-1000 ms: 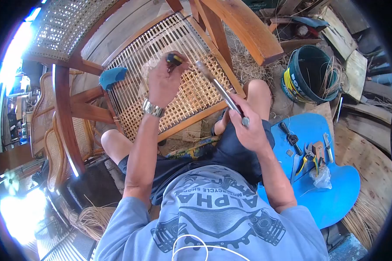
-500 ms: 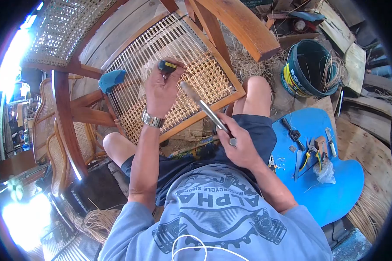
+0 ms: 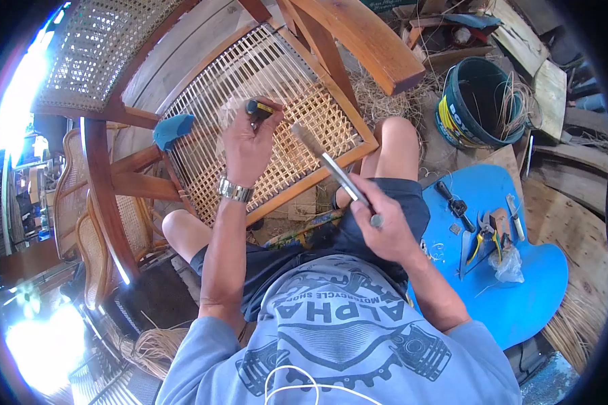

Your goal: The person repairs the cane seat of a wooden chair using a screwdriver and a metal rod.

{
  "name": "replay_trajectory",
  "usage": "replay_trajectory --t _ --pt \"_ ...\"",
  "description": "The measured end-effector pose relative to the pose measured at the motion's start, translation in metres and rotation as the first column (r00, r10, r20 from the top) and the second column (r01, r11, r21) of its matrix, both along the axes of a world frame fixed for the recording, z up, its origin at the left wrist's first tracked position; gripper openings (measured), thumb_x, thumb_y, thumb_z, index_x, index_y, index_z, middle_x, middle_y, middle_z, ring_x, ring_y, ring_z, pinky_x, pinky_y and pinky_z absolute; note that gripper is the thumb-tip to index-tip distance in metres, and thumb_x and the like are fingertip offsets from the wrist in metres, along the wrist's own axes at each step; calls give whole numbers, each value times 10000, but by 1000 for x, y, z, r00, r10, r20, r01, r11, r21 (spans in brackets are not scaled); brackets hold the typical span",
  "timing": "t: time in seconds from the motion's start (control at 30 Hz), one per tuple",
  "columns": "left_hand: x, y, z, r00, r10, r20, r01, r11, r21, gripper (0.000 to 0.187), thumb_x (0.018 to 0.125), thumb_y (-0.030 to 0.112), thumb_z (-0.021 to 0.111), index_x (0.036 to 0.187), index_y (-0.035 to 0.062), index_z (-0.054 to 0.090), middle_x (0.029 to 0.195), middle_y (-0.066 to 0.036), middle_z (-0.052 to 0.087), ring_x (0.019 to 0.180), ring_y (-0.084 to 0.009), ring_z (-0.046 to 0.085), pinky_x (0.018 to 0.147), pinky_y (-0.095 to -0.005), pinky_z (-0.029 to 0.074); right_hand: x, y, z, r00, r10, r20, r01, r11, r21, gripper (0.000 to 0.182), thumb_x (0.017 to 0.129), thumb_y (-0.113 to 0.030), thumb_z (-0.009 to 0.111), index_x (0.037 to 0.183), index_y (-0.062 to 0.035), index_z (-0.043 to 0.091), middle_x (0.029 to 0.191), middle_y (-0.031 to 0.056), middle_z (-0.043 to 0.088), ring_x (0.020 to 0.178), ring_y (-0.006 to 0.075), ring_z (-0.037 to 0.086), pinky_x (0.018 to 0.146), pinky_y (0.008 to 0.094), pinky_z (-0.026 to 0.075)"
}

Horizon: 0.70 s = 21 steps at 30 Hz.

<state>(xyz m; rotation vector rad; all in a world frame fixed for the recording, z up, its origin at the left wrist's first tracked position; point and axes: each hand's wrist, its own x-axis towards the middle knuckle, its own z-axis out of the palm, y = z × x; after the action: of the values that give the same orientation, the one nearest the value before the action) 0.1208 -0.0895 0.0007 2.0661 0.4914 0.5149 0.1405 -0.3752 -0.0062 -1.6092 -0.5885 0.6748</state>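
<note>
My left hand (image 3: 245,152), with a metal watch at its wrist, is closed round a screwdriver-like tool with a black and yellow handle (image 3: 258,108). Its tip is hidden beneath the fingers, over the woven cane seat (image 3: 297,138). In my right hand (image 3: 388,226) is a hammer (image 3: 327,162), gripped close to its round metal end. The shaft is metal, and its worn brown end points at the seat, apart from the left hand. Open mesh fills the seat's near part; parallel strands cross the far part. A blue piece (image 3: 173,129) sits on the frame's left side.
The chair's wooden armrest (image 3: 365,40) juts out ahead. To the right, a blue board (image 3: 520,297) carries pliers (image 3: 483,239), a knife (image 3: 515,217) and a spokeshave-like tool (image 3: 454,206). A green bucket (image 3: 452,111) stands behind it. Cane bundles (image 3: 159,347) lie at the lower left.
My right hand has moved slightly right and back with the hammer, whose brown end is now a little farther from my left hand. My left hand stays nearly in place.
</note>
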Motion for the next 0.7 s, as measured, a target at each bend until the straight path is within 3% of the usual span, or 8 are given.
replay_trajectory --t 0.07,0.1,0.17,0.2,0.27,0.4,0.47,0.7 --pt "0 -7 -3 1000 -3 -24 3 1000 4 145 954 76 731 1090 77 682 922 -11 751 778 -73 657 677 -266 524 -8 4 -1 995 94 -15 -94 995 14 459 986 -56 572 1431 33 510 1102 255 668 988 345 696 879 386 523" --pt "2 -12 -3 999 -4 -45 5 1000 14 148 950 64 732 1087 74 679 906 -7 740 787 -66 651 692 -260 526 -10 6 -5 985 174 20 -174 985 0 445 1009 -41 561 1441 47 502 1092 194 654 876 192 626 844 323 511" --pt "3 -16 -2 994 19 -104 -16 999 34 153 946 45 729 1088 73 676 903 -5 726 816 -65 641 718 -257 528 -10 17 -20 953 262 152 -272 961 54 452 1004 -40 561 1441 52 495 1036 208 653 850 209 626 831 325 510" --pt "5 -16 -2 994 28 -104 -23 999 46 148 949 49 726 1086 71 676 907 -9 728 823 -67 646 720 -257 528 -14 21 -24 954 259 153 -270 961 56 452 1004 -40 561 1441 52 495 1036 208 653 850 209 626 831 325 510" --pt "4 -13 0 994 41 -100 -35 998 61 142 952 52 724 1085 68 676 910 -13 731 829 -69 651 723 -258 528 -18 30 -28 984 -15 179 -1 996 89 462 999 -35 560 1445 54 484 1043 217 670 891 252 664 853 347 515" --pt "-5 -5 1 1000 19 19 -17 994 -111 134 984 65 700 1113 56 666 1037 -32 741 947 -102 669 858 -271 532 -13 18 -9 991 126 53 -126 992 10 472 996 -32 560 1452 51 474 1101 239 679 968 311 693 887 374 519" --pt "-4 -1 -6 999 41 -29 -43 996 -77 154 989 54 690 1136 43 645 1061 -39 738 974 -106 664 886 -276 529 -13 17 -3 986 160 -44 -160 987 11 507 945 -7 584 1441 20 486 1149 299 650 1052 444 671 885 438 528" --pt "-1 -1 -2 998 48 43 -41 988 -149 196 1003 77 683 1190 66 626 1088 -33 733 1025 -110 658 933 -269 515 -4 32 -24 971 199 132 -207 977 48 543 943 -59 619 1466 -34 477 1126 300 655 1052 428 680 896 491 526"
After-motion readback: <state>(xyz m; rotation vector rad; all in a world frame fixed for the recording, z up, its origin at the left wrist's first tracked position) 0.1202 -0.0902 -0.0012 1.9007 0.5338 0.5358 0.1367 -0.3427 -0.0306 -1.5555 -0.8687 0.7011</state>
